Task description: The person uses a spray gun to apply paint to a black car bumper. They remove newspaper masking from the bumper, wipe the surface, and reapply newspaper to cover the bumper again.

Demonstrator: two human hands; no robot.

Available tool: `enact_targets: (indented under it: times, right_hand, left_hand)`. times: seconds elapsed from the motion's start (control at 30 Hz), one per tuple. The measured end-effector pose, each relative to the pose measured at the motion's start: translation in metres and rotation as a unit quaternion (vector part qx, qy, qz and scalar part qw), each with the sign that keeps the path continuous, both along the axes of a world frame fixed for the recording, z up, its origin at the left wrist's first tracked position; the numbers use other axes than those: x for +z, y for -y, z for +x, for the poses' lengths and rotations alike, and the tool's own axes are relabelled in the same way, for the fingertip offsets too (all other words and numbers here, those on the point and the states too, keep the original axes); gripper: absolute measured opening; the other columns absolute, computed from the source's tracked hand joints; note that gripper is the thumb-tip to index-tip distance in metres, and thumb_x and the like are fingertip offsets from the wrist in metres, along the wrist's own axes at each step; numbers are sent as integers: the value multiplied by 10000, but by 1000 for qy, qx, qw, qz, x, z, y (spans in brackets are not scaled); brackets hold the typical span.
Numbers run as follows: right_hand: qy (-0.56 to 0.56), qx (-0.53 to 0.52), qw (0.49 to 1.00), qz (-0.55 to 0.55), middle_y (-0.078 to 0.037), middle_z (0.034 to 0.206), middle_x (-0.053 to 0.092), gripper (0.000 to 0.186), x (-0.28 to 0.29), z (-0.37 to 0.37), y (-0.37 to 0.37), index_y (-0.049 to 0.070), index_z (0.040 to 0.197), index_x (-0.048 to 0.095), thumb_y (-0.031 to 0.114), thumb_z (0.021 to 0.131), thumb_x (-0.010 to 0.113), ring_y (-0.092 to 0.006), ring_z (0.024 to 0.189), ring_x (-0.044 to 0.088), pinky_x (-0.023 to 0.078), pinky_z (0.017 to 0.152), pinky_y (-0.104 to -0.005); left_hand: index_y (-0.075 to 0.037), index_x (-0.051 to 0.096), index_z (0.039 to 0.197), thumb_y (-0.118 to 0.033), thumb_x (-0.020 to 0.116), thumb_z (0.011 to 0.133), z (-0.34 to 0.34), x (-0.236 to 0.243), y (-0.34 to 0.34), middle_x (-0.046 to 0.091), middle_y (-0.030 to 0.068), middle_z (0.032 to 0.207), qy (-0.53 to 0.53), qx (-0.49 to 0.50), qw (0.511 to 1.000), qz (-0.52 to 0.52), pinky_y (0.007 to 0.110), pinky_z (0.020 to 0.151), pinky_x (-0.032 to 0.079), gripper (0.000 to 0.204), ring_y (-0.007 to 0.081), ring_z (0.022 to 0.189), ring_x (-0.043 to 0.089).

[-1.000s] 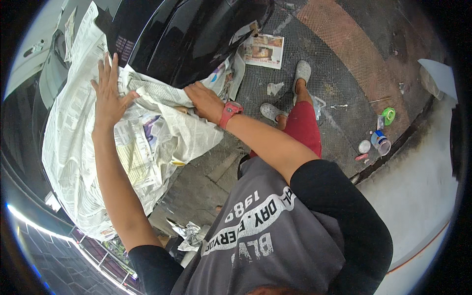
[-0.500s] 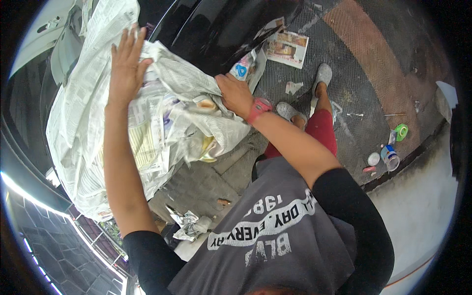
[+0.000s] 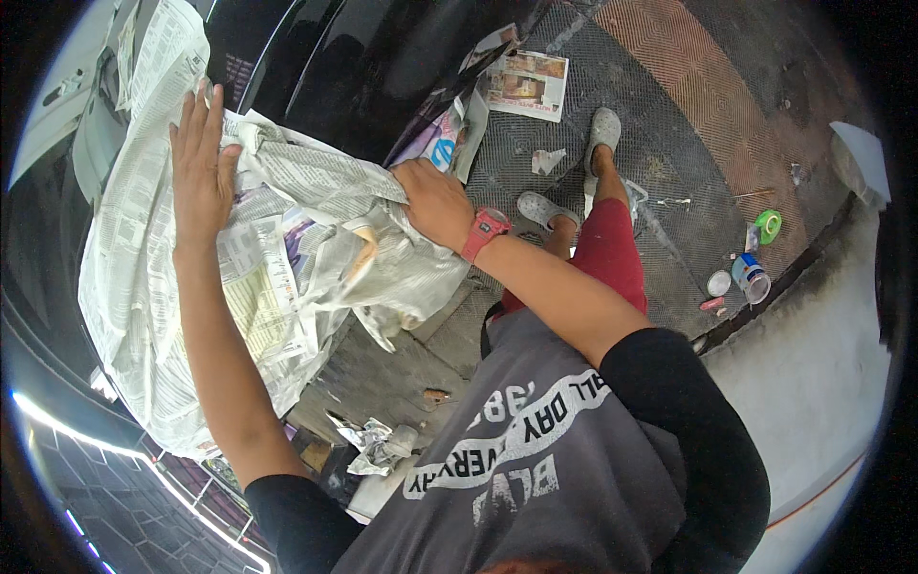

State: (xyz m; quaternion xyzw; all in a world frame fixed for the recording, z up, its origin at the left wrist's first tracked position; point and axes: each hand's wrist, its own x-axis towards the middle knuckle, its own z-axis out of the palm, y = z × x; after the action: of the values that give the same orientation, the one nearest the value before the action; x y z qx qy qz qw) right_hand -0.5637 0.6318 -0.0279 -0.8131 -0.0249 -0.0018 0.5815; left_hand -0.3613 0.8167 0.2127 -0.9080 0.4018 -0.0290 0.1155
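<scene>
Large sheets of newspaper (image 3: 253,297) drape in wrinkled layers over part of a car with a glossy black body panel (image 3: 325,81). My left hand (image 3: 203,172) lies flat on the newspaper's upper part, fingers stretched toward the panel. Beside the panel's lower edge, my right hand (image 3: 432,201) is closed on a bunched fold of the newspaper; its fingertips are hidden in the paper. A red watch (image 3: 486,232) is on my right wrist. Between the hands the folded edge runs as a loose roll.
A newspaper page (image 3: 528,86) and a torn scrap (image 3: 547,161) lie on the ribbed floor mat. Toward the right wall are a green tape roll (image 3: 768,226), a clear blue-banded container (image 3: 752,279) and a white lid (image 3: 718,283). Crumpled paper (image 3: 378,445) lies below the car.
The view has shifted, so the scene sits further left. Both hands stay on the newspaper, the left flat and the right gripping the fold. The lower loose flap hangs somewhat differently.
</scene>
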Motion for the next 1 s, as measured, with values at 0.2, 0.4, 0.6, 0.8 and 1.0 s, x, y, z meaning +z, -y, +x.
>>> enact_targets:
  times: [0.2, 0.4, 0.6, 0.8, 1.0]
  right_hand:
    - [23, -5, 1000, 9, -168, 1281, 631, 363, -29, -24, 8, 44, 1248, 585, 274, 986, 688, -411, 1131, 655, 558, 889, -513]
    - [-54, 40, 989, -130, -169, 1465, 559, 619, -85, -52, 22, 27, 1480, 545, 340, 971, 707, -356, 1434, 507, 546, 1013, -494]
    - [31, 140, 963, -228, -113, 1443, 577, 575, -113, -48, 33, 77, 1428, 583, 163, 872, 701, -315, 1501, 443, 482, 1083, -498]
    - [18, 150, 978, -143, -125, 1393, 599, 583, -111, -42, 28, 60, 1425, 564, 107, 858, 691, -338, 1387, 557, 600, 985, -455]
    - [-279, 259, 913, -145, -141, 1552, 551, 564, -138, -68, 46, 109, 1489, 568, 170, 930, 619, -323, 1439, 540, 586, 1022, -460]
  left_hand:
    - [-180, 362, 1689, -537, 393, 1118, -1, 2, 5, 364, 127, 1730, 1, 11, 1000, 12, 625, 1299, 191, 674, 379, 1619, 273]
    - [-162, 365, 1686, -517, 372, 1133, 0, -1, 5, 378, 152, 1718, 2, 16, 1000, -6, 619, 1301, 184, 657, 380, 1622, 269]
    - [-191, 394, 1675, -577, 324, 1129, 0, -2, 3, 371, 151, 1722, 8, 25, 1000, 0, 610, 1312, 168, 673, 378, 1622, 268]
    - [-191, 405, 1671, -566, 310, 1136, -2, -2, 6, 382, 146, 1716, 13, 28, 999, -11, 610, 1311, 170, 660, 387, 1617, 277]
    - [-145, 400, 1670, -489, 292, 1155, -1, -1, 8, 400, 150, 1705, 5, 37, 999, -5, 605, 1311, 165, 629, 397, 1615, 279]
